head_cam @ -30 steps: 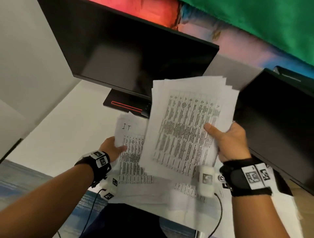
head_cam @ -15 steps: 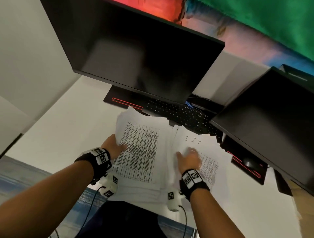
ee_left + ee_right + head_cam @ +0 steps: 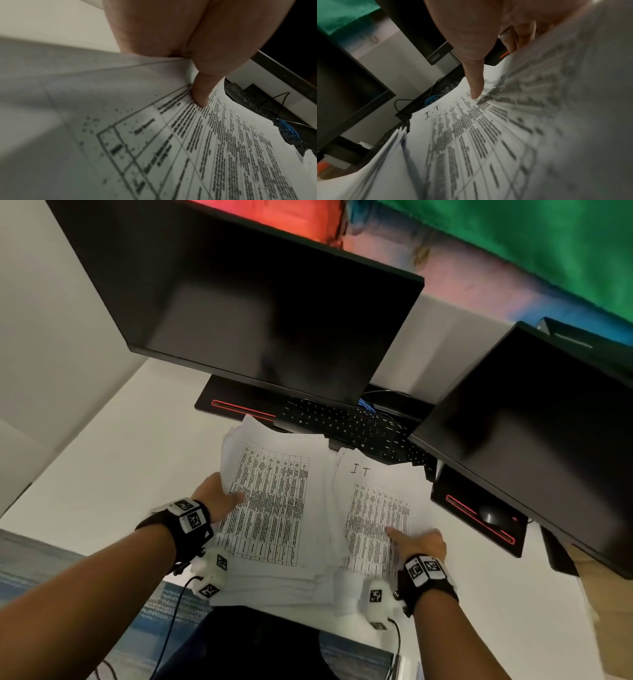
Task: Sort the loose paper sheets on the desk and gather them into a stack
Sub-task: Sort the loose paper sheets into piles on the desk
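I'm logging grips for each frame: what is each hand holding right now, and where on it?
The left hand grips the left paper pile at its left edge; the right hand grips the "I.T" pile at its lower right edge.

Left hand (image 3: 219,498) side: open white desk (image 3: 113,474) to its left and ahead, nothing standing there until the left monitor base (image 3: 236,405). To its right, the left paper pile (image 3: 270,501), thumb on top, other fingers hidden by the sheets.

Between the hands: two paper piles touching or overlapping, no bare gap.

Right hand (image 3: 423,542) grips the right paper pile (image 3: 376,508), thumb on top. Ahead of it the keyboard (image 3: 356,426) sits just beyond the paper edges. To its right a narrow strip of desk, then the right monitor base (image 3: 479,522) with a mouse (image 3: 491,515) on it. Right monitor (image 3: 534,433) overhangs that base, low clearance above. Behind the right hand, bare desk toward the near edge.
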Action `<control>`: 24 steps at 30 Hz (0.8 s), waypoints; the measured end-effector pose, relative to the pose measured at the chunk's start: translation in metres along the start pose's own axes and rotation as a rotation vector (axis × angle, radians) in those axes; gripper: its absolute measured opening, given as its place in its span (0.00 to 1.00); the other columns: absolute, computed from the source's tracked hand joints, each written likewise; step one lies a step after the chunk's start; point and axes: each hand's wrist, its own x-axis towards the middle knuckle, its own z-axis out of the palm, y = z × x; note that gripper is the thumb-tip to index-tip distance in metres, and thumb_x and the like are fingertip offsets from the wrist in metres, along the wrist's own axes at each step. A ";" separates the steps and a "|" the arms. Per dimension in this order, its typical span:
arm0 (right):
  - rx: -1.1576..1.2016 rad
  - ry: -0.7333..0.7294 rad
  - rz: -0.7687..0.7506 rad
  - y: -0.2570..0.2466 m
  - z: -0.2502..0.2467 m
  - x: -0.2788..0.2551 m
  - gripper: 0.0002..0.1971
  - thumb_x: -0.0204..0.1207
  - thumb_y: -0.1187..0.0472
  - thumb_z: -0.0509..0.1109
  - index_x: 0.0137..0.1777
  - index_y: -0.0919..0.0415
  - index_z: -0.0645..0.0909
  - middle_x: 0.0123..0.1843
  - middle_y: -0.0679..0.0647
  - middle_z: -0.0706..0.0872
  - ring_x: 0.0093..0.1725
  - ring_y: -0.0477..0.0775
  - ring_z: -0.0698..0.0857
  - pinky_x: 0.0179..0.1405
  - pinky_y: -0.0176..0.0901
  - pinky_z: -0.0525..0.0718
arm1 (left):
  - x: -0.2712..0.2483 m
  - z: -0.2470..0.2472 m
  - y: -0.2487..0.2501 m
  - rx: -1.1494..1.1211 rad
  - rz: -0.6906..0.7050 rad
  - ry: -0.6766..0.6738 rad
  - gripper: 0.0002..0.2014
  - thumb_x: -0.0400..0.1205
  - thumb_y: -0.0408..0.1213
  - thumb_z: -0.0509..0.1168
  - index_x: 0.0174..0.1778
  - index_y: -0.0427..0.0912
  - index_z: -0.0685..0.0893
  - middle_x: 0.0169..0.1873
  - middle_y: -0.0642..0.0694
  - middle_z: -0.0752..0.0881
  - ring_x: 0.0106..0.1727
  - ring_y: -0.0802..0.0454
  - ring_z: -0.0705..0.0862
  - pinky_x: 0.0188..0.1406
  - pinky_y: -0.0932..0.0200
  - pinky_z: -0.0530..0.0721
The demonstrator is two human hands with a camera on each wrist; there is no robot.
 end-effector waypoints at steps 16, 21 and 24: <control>0.562 -0.113 -0.666 -0.086 -0.142 -0.111 0.17 0.68 0.65 0.84 0.54 0.56 0.84 0.45 0.49 0.92 0.40 0.44 0.92 0.35 0.36 0.88 | -0.003 0.007 -0.002 -0.047 -0.039 0.031 0.11 0.79 0.39 0.73 0.53 0.38 0.83 0.43 0.43 0.88 0.38 0.51 0.85 0.28 0.61 0.76; 0.737 -0.378 -0.487 -0.092 -0.091 -0.106 0.21 0.64 0.70 0.85 0.56 0.58 0.88 0.48 0.54 0.94 0.46 0.55 0.95 0.45 0.53 0.91 | -0.009 0.012 0.004 -0.216 -0.067 0.036 0.12 0.83 0.45 0.70 0.55 0.41 0.83 0.40 0.48 0.88 0.39 0.50 0.86 0.35 0.59 0.82; 0.648 -0.341 -0.352 -0.087 -0.019 -0.088 0.23 0.62 0.67 0.87 0.56 0.59 0.84 0.48 0.56 0.93 0.43 0.55 0.93 0.39 0.47 0.90 | -0.009 0.011 0.007 -0.362 -0.168 0.069 0.28 0.88 0.56 0.55 0.63 0.33 0.85 0.59 0.37 0.88 0.60 0.38 0.86 0.60 0.51 0.81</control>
